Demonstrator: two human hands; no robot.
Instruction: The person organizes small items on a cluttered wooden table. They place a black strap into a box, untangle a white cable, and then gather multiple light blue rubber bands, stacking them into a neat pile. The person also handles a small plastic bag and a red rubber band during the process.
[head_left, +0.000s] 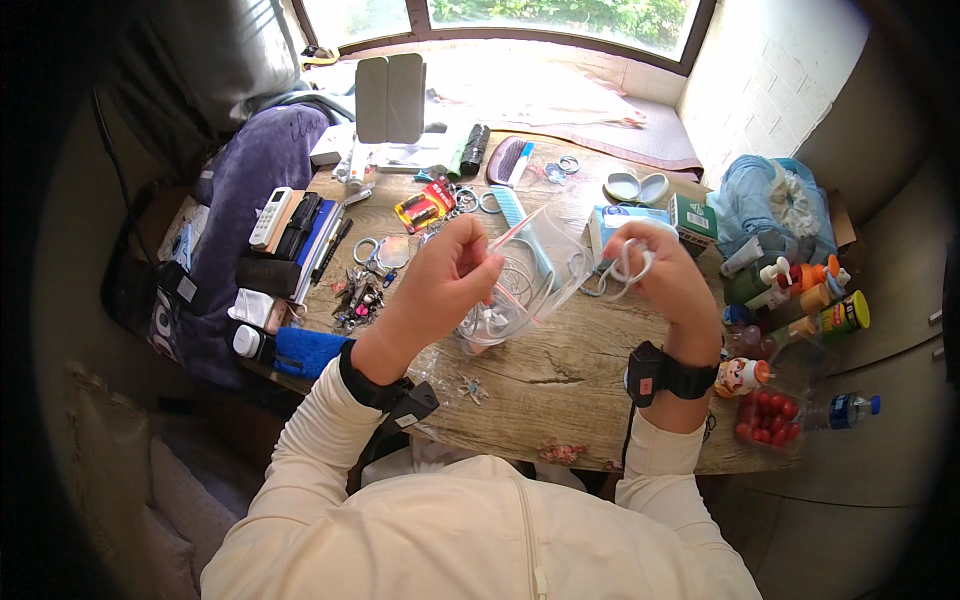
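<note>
My left hand (454, 281) pinches the edge of a clear plastic zip bag (566, 259) between thumb and fingers, above the wooden table. Inside the bag lie coiled white cables (514, 281) and what looks like a white plug or earphone pieces near its bottom. My right hand (656, 266), to the right of the bag, holds a looped white cable (630, 266) by its fingers. A light blue comb (508, 204) lies behind the bag, partly seen through it. A bunch of keys and small metal items (360, 300) rests left of my left hand.
Books, a white remote control (271, 217) and a blue cloth (311, 352) line the table's left side. At the right stand several bottles (802, 300), a tissue pack (630, 219), a green box (694, 221) and a tub of red tomatoes (769, 418). A tablet case (390, 97) stands at the back.
</note>
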